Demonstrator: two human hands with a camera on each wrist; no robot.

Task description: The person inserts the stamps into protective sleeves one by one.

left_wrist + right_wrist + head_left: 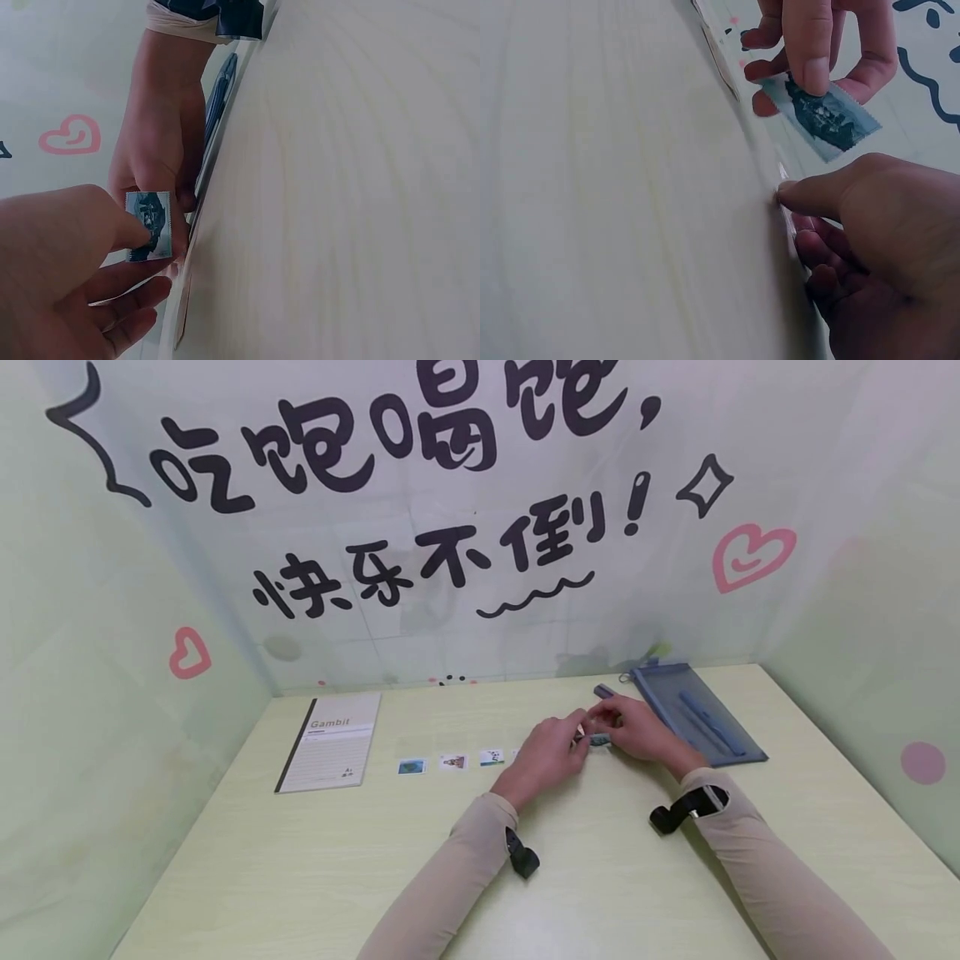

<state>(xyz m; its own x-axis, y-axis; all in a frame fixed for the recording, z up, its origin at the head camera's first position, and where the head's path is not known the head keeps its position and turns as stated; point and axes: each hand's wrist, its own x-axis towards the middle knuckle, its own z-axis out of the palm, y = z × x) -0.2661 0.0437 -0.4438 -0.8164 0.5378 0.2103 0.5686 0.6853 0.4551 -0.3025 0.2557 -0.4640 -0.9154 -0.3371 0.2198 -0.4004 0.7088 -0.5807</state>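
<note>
Stamp (840, 126) is pinched between thumb and fingers of the left hand (551, 747), raised off the table (300, 877). Its long axis slants down rightward in the right wrist view. Right hand (641, 727) is just beside, to the right; whether its fingers grasp anything cannot be determined.

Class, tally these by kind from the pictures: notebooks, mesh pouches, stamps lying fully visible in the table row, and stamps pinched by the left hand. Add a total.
Notebook: 1
Mesh pouch: 1
Row stamps, fully visible: 3
Held stamp, in the left hand: 1
Total: 6
</note>
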